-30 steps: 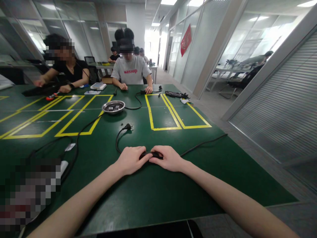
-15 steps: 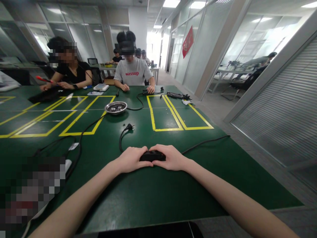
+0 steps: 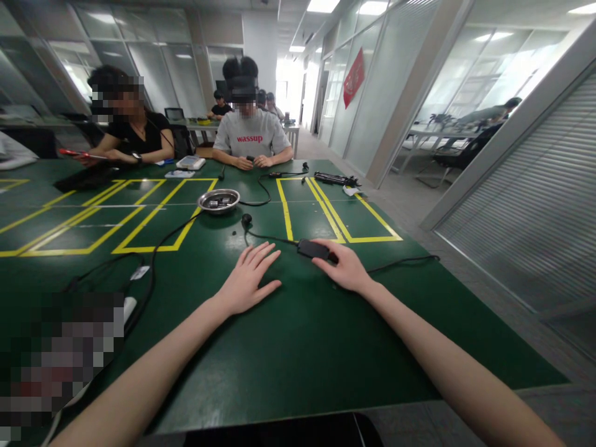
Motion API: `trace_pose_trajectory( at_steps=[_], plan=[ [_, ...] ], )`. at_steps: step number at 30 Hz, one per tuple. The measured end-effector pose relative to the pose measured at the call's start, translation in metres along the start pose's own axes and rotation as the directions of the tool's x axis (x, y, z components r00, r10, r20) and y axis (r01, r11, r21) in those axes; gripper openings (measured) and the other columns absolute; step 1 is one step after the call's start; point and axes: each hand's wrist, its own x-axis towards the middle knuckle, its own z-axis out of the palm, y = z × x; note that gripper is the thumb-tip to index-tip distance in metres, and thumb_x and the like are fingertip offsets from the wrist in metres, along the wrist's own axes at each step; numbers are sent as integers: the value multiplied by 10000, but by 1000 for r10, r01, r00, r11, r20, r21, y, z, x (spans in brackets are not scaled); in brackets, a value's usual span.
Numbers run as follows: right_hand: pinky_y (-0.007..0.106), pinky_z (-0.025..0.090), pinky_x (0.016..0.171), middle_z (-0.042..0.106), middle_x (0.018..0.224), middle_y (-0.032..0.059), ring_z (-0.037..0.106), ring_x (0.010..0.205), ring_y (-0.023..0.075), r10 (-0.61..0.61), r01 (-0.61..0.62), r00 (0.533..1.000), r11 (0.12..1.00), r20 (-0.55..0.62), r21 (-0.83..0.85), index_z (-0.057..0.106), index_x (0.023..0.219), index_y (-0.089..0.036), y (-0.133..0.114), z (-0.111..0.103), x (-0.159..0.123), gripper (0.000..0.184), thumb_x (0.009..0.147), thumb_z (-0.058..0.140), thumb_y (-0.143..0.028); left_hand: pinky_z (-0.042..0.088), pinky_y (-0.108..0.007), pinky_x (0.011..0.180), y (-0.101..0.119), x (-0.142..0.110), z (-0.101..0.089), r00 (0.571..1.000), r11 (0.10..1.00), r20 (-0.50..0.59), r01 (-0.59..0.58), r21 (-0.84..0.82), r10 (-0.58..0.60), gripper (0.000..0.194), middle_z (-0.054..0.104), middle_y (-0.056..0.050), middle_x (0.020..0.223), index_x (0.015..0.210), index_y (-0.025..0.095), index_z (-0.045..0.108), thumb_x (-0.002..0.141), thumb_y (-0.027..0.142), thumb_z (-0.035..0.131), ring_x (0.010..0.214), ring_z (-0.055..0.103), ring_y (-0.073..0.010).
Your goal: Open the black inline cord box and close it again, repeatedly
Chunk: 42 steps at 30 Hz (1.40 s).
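Notably, right hand [image 3: 345,266] pinches black power adapter [image 3: 313,249] by one end, left hand [image 3: 244,279] spread empty; cable [image 3: 403,264] drag could twist it loose.

Black box [image 3: 311,249] partly hidden by right hand [image 3: 347,266], pixelated object [image 3: 69,354] cut off left

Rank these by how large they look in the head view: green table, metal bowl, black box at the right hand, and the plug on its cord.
1. Green table
2. Metal bowl
3. Black box, partly covered by the right hand
4. Plug

The bowl is farther away than the box; apparent size only.
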Motion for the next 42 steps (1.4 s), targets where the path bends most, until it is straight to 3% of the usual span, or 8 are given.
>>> trace_pose_trajectory(
  at_steps=[3, 7, 13, 18, 24, 30, 37, 42],
  plan=[
    [393, 552, 854, 721, 1221, 141, 681, 1017, 280, 209, -199, 955, 978, -212, 67, 649, 1273, -167, 31, -22, 11, 498, 928, 588, -521, 283, -518, 1280, -1, -2, 7, 997, 998, 52, -50, -38, 52, 534, 430, -158, 1638, 1533, 193, 463, 1051, 420, 512, 1536, 373, -296],
    [404, 533, 895, 731, 1162, 159, 659, 1035, 292, 355, -385, 820, 923, -449, 28, 667, 1221, -133, 69, -54, 18, 577, 930, 514, -607, 376, -471, 1231, 5, -3, 10, 978, 994, 195, -53, -97, 71, 428, 552, -122, 1551, 1428, 221, 587, 1057, 424, 517, 1454, 492, -264],
    [427, 530, 876, 733, 1157, 194, 684, 1020, 334, 595, -705, 686, 685, -419, -181, 691, 1241, -141, 97, -72, 8, 532, 936, 526, -544, 363, -486, 1233, 9, -1, 8, 977, 994, 209, -19, -108, 42, 416, 558, -126, 1546, 1415, 222, 609, 1043, 398, 552, 1453, 494, -277],
    [444, 531, 862, 737, 1124, 207, 701, 1017, 361, 644, -805, 583, 543, -495, -240, 661, 1326, -168, 100, -72, 1, 560, 961, 502, -562, 347, -498, 1243, 9, -1, 10, 979, 992, 201, -22, -124, 47, 410, 546, -112, 1561, 1422, 251, 605, 1045, 399, 543, 1463, 486, -275],
    [428, 525, 858, 738, 1081, 183, 694, 1031, 354, 486, -756, 603, 603, -633, -257, 620, 1364, -165, 105, -74, -1, 552, 1004, 421, -533, 342, -500, 1249, 11, -1, 11, 977, 993, 208, -8, -117, 32, 422, 542, -130, 1563, 1420, 219, 602, 1043, 401, 549, 1475, 475, -278],
    [457, 543, 859, 736, 1106, 212, 706, 1022, 361, 613, -783, 615, 546, -495, -298, 657, 1284, -161, 124, -72, -2, 605, 934, 535, -639, 347, -499, 1247, 10, -1, 14, 980, 992, 198, -8, -126, 33, 414, 538, -118, 1569, 1417, 246, 604, 1036, 404, 562, 1475, 477, -273],
    [439, 560, 863, 712, 1178, 179, 707, 1048, 347, 572, -729, 683, 569, -454, -381, 699, 1254, -179, 128, -68, -3, 633, 834, 666, -652, 337, -495, 1251, 9, -1, 13, 977, 992, 210, -5, -127, 31, 423, 533, -113, 1573, 1433, 250, 591, 1043, 408, 549, 1474, 473, -269],
    [443, 543, 890, 703, 1214, 205, 691, 1103, 370, 633, -777, 629, 536, -452, -330, 670, 1339, -157, 114, -71, 1, 592, 915, 605, -565, 333, -488, 1253, 9, -1, 12, 975, 993, 220, -2, -115, 28, 417, 538, -105, 1567, 1428, 249, 594, 1047, 409, 541, 1470, 474, -265]
  ],
)
